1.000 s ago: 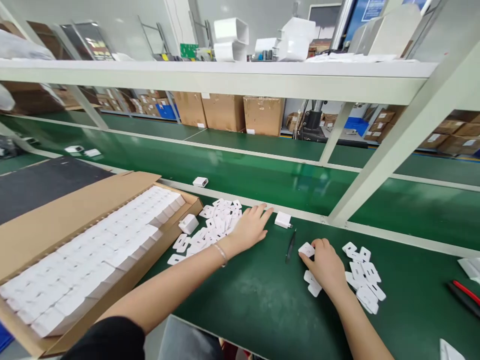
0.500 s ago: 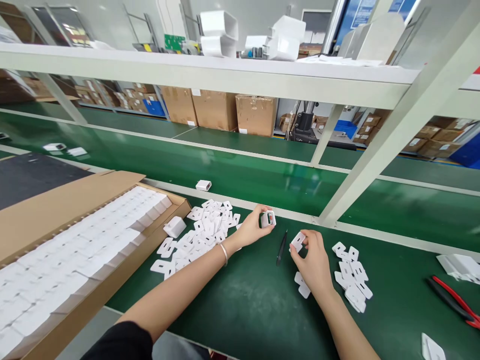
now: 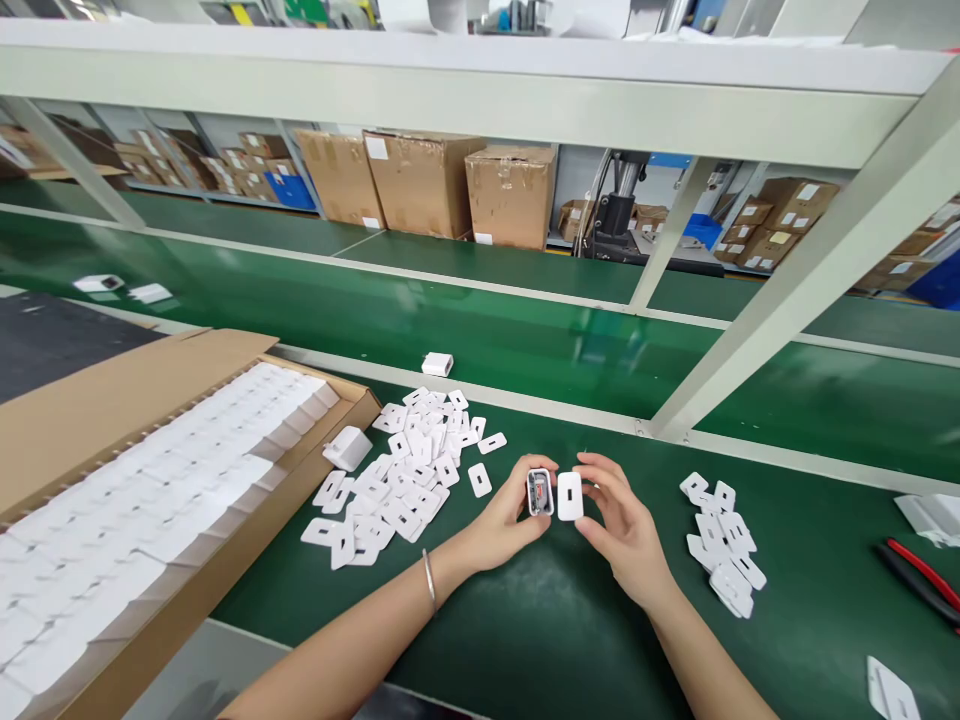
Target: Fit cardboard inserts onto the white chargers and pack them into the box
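Observation:
My left hand [image 3: 501, 520] is closed round a small white charger housing [image 3: 531, 493]. Its open end faces me, and grey and red parts show inside. Close beside it, my right hand [image 3: 628, 528] pinches a white cover plate [image 3: 564, 508] with a dark slot by its edge. A narrow gap separates plate and housing. To the left of my left hand lies a loose pile of similar cover plates [image 3: 401, 516]. A smaller group of plates [image 3: 709, 535] lies to the right of my right hand. The tweezers are mostly hidden behind my hands.
An open carton [image 3: 322, 440] of white housings stands at the left, with a single charger [image 3: 348, 449] beside it. Another charger [image 3: 437, 364] lies past the bench rail. Red-and-black pliers [image 3: 919, 580] lie far right. A slanted post [image 3: 750, 340] and shelf beam [image 3: 450, 105] frame the bench.
My right hand has brought the cover plate left and up to the housing, turning its face toward me. My left hand has lowered slightly, with the housing's open end facing me. The view has tilted down.

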A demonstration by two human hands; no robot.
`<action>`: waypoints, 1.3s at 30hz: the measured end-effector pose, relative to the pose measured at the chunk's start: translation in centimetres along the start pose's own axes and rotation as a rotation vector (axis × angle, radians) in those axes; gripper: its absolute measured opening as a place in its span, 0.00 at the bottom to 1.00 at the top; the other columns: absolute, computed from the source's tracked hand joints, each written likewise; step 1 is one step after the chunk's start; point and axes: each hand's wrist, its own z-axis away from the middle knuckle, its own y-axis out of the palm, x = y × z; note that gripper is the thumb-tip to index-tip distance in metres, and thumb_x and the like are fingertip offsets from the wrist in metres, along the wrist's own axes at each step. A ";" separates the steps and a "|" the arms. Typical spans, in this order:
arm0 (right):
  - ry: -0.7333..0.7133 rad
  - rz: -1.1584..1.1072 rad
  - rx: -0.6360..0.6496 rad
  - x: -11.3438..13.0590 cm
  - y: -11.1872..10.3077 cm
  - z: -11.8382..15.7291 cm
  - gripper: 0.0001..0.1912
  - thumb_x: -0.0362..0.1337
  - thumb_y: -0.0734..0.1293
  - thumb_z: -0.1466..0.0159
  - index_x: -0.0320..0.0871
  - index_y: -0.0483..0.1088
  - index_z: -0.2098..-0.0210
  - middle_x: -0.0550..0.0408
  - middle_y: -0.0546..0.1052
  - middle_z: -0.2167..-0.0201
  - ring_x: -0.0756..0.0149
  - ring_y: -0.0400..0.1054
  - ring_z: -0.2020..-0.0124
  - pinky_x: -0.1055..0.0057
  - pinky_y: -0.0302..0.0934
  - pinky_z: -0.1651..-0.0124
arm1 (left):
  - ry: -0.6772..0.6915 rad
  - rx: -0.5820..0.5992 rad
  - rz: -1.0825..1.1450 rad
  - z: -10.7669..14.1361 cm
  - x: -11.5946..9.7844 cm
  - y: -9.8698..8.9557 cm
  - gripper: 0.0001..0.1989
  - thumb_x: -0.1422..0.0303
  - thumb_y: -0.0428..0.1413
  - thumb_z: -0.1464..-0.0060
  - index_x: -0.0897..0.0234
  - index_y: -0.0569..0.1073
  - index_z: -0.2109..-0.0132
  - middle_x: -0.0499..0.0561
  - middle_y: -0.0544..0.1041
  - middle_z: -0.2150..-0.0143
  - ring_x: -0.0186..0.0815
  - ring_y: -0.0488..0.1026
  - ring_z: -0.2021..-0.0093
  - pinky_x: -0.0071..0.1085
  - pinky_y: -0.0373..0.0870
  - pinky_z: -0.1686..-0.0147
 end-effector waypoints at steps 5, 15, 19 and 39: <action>0.088 0.111 0.107 -0.1 0.5 0.3 0.22 0.45 0.74 0.35 0.57 0.74 0.42 0.47 0.63 0.35 0.51 0.65 0.37 0.50 0.63 0.35 | -0.042 0.057 0.135 0.5 -0.4 0.6 0.15 0.60 0.50 0.37 0.59 0.65 0.45 0.55 0.67 0.47 0.47 0.65 0.44 0.43 0.62 0.44; 0.003 0.335 0.106 -0.2 2.0 1.0 0.34 0.41 0.75 0.38 0.55 0.63 0.35 0.45 0.63 0.35 0.49 0.63 0.36 0.52 0.68 0.39 | 0.055 -0.115 -0.160 1.2 -0.8 1.4 0.12 0.57 0.42 0.25 0.58 0.62 0.46 0.55 0.64 0.48 0.41 0.65 0.49 0.39 0.65 0.47; -0.130 0.512 0.018 -0.3 3.0 1.4 0.29 0.36 0.73 0.36 0.53 0.62 0.39 0.45 0.67 0.44 0.50 0.67 0.43 0.51 0.70 0.45 | 0.047 -0.160 -0.176 1.2 -0.5 1.6 0.11 0.57 0.44 0.26 0.57 0.63 0.46 0.54 0.63 0.49 0.41 0.65 0.51 0.38 0.66 0.50; -0.120 0.537 -0.011 -0.2 3.6 1.8 0.20 0.34 0.69 0.35 0.51 0.65 0.45 0.53 0.71 0.59 0.61 0.69 0.64 0.62 0.70 0.60 | -0.059 -0.193 -0.006 1.2 0.0 2.3 0.13 0.55 0.44 0.28 0.58 0.66 0.52 0.52 0.67 0.55 0.40 0.66 0.58 0.36 0.68 0.56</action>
